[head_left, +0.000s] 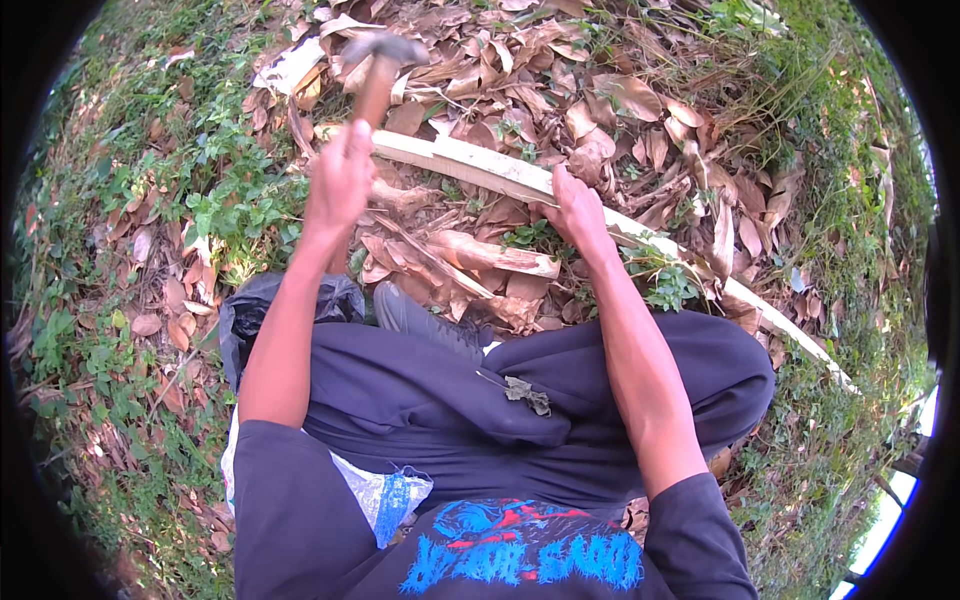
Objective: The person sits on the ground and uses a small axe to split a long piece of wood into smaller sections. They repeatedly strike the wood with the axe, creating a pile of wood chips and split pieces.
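Pale wood strip (560, 195), brown-handled hammer (378, 70)

My hammer (378, 70), wooden-handled with a dark head, points toward twelve o'clock; the pale wood strip (500, 175) slants toward four o'clock over dry leaves.

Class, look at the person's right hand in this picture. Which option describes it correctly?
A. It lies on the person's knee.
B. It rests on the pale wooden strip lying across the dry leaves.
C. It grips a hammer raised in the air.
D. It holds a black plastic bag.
B: the right hand presses down on the pale wooden strip among the dry leaves, while the left hand is the one gripping the raised hammer.
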The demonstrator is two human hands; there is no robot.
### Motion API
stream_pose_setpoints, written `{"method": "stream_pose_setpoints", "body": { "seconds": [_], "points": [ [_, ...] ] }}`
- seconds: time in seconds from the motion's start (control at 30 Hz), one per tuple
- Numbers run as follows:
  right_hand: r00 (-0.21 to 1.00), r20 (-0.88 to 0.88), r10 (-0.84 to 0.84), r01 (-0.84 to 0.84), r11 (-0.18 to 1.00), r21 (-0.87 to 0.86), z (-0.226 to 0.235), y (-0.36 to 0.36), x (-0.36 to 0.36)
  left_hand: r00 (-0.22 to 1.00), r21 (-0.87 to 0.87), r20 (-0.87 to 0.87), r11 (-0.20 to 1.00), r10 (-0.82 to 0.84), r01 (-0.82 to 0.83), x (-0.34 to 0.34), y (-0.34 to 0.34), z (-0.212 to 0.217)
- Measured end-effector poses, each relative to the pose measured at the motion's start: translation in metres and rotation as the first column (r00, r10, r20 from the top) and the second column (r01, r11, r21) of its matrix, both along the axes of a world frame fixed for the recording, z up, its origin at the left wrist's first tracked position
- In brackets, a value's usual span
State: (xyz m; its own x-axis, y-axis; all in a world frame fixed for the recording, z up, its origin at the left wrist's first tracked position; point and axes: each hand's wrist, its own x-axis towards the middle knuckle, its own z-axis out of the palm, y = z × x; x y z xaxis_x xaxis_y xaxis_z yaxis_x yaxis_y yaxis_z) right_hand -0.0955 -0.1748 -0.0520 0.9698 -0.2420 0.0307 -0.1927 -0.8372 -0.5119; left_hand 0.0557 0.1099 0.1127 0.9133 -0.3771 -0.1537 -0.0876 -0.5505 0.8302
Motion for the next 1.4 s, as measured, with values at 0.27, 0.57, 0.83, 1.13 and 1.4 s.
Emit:
{"method": "stream_pose_setpoints", "body": {
  "seconds": [0.27,0.57,0.83,1.13,1.4],
  "points": [
    [0.999,0.035,0.018,-0.018,1.000,-0.011,0.005,0.013,0.002,0.928,0.430,0.132,0.864,-0.348,0.262,-0.027,0.010,-0.064],
    [0.994,0.098,0.051,-0.038,0.991,-0.127,-0.004,0.006,-0.003,0.933,-0.059,0.357,0.997,-0.034,0.059,-0.018,-0.028,0.022],
    [0.991,0.120,0.061,-0.047,0.992,-0.116,-0.001,0.007,-0.008,0.948,0.282,0.225,0.946,-0.224,0.157,-0.020,-0.021,0.001],
    [0.997,0.065,0.051,-0.044,0.994,-0.101,-0.017,0.006,-0.004,0.953,0.408,0.159,0.896,-0.258,0.175,-0.040,-0.001,-0.056],
    [0.994,0.065,0.082,-0.069,0.981,-0.183,-0.025,0.000,-0.009,0.962,-0.217,0.265,0.976,0.070,-0.011,-0.043,-0.032,0.002]
  ]
}}
